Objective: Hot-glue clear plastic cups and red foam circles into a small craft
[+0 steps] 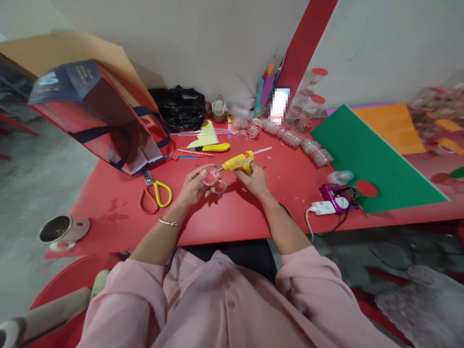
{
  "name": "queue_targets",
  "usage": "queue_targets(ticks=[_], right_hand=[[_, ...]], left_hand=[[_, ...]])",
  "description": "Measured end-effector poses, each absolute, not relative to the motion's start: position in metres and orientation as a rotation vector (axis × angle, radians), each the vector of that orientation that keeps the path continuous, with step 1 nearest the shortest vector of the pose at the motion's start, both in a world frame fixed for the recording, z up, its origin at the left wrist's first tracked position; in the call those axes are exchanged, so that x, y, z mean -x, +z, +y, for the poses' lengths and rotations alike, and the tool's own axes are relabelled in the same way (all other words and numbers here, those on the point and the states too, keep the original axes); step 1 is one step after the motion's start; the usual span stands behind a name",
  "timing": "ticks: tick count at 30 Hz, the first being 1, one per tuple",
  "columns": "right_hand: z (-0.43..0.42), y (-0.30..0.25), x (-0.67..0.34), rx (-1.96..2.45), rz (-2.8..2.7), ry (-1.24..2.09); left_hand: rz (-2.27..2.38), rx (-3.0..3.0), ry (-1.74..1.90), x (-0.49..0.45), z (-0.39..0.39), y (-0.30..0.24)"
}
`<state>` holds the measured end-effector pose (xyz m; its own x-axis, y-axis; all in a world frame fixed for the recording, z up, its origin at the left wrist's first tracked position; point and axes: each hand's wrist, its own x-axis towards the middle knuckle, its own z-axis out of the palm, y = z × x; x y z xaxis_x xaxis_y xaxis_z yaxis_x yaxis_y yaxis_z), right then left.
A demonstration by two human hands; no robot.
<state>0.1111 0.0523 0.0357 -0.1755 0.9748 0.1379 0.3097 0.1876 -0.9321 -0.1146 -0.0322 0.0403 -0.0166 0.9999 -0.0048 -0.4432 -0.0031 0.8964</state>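
Note:
My left hand (195, 187) is closed around a small clear plastic cup (210, 177), its round side turned up toward me. A second round clear piece (219, 187) shows just below it, by my fingertips; whether the two are joined I cannot tell. In my right hand (254, 181) is a yellow hot glue gun (237, 163), gripped by its handle. Its metal nozzle points left and meets or nearly meets the cup's edge. A clear glue stick (263, 150) juts from the back of the gun.
Large scissors (155, 195) and a metal mug (65, 230) lie left. Beyond my hands are a yellow cutter knife (213, 147) and stacked clear cups (290, 135). A purple power strip (337, 198) with cables and a green board (373, 164) sit right; a tall paper bag (97, 116) stands left.

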Motion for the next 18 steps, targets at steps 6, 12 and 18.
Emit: queue_targets(ticks=[6, 12, 18], right_hand=[[0.048, 0.043, -0.111, 1.240, -1.626, 1.034], [0.051, 0.035, -0.113, 1.229, -1.641, 1.048], [0.051, 0.037, -0.112, 1.226, -1.629, 1.062]], left_hand=[[0.833, -0.815, 1.414, 0.115, -0.031, 0.042], [0.784, -0.734, 1.316, 0.117, -0.034, 0.052], [0.776, -0.690, 1.289, 0.117, -0.032, 0.049]])
